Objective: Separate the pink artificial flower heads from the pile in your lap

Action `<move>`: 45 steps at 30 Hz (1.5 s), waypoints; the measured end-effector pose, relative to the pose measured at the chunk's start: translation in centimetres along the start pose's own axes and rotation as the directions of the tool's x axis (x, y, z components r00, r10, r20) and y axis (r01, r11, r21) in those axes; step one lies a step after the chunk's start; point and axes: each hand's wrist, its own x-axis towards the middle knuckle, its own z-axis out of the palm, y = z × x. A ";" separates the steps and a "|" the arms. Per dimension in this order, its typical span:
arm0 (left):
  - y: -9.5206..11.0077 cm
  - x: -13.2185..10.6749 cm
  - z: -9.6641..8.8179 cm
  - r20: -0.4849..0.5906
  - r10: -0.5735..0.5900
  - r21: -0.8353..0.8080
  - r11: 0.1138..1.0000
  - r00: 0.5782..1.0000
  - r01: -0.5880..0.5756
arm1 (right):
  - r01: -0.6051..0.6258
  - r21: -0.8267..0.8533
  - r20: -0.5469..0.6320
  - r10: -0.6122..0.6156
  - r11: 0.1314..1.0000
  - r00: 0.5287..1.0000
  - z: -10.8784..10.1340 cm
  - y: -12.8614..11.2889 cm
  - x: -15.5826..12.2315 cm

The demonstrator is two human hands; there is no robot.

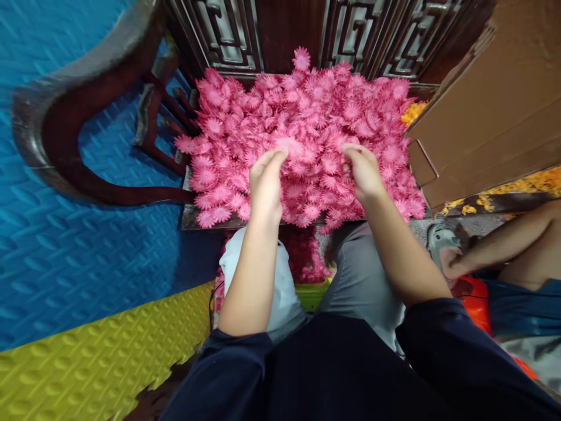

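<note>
Covering wooden seat (190, 217), pink flowers (315, 99), left hand (266, 178) pinching one, right hand (366, 172), grip unclear

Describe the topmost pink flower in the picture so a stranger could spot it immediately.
Start with the dark wooden panel with carved latticework along the top of the picture, then drop to the heap of pink flowers before it. Slightly right of the middle of the heap's upper edge is the flower: it alone juts well above its neighbours, outlined against plain dark wood.
</note>
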 end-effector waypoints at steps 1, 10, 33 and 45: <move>0.2 -0.2 0.2 0.016 0.006 0.017 1.000 1.000 -0.006 | -0.062 0.039 0.021 0.061 0.997 0.998 0.9 -0.9 -0.8; -0.3 -0.9 1.2 0.128 0.055 0.123 0.990 0.990 -0.070 | -0.234 0.219 0.154 0.203 0.947 0.967 4.0 -3.3 -2.7; -1.7 0.0 0.9 0.186 0.118 0.059 0.990 0.976 -0.131 | -0.272 0.214 0.315 0.197 0.938 0.928 3.9 -5.3 -3.7; -0.1 -1.1 1.5 0.248 0.139 0.089 0.982 0.959 -0.166 | 0.160 -0.034 0.008 -0.160 0.986 0.987 3.7 -3.7 -2.8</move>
